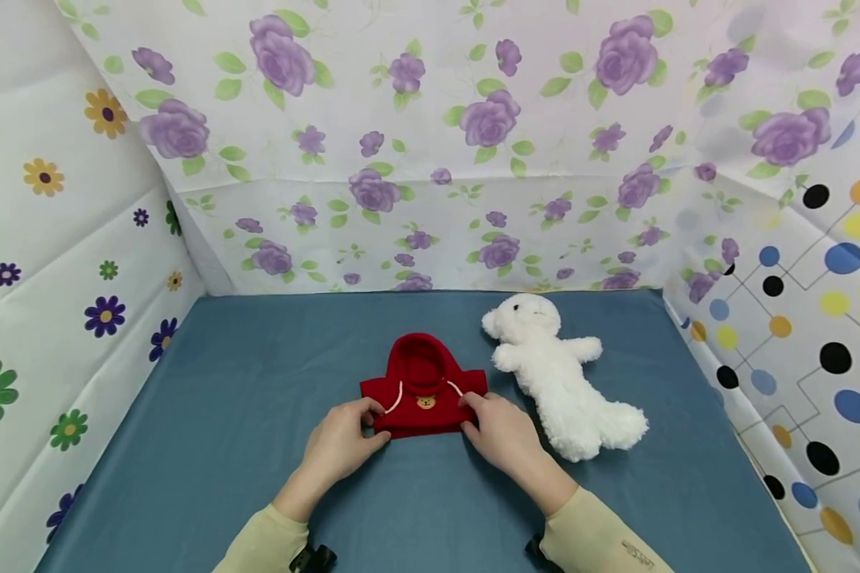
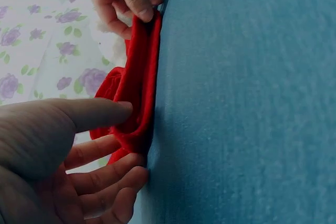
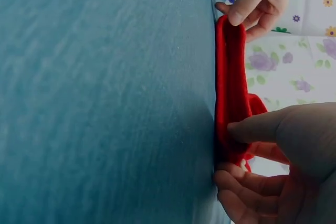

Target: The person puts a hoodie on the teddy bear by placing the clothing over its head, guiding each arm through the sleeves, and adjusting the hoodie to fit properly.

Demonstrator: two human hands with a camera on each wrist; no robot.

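A small red hoodie (image 1: 430, 421) with white drawstrings and a bear-face patch lies on the blue cloth, its hood pointing away from me. My left hand (image 1: 340, 442) pinches the left corner of its bottom hem. At the right corner, my right hand (image 1: 505, 434) does the same. In the left wrist view the hem opening of the hoodie (image 2: 137, 72) gapes slightly, with the left thumb at its edge. The right wrist view shows my right thumb (image 3: 254, 128) in the opening, fingers against the outer side. A white plush toy (image 1: 555, 382) lies on its back, right of the hoodie.
Blue cloth (image 1: 258, 382) covers the table. A purple-flowered curtain (image 1: 430, 159) hangs behind it, a daisy-print sheet (image 1: 64, 318) stands at the left, and a dotted sheet (image 1: 795, 318) at the right.
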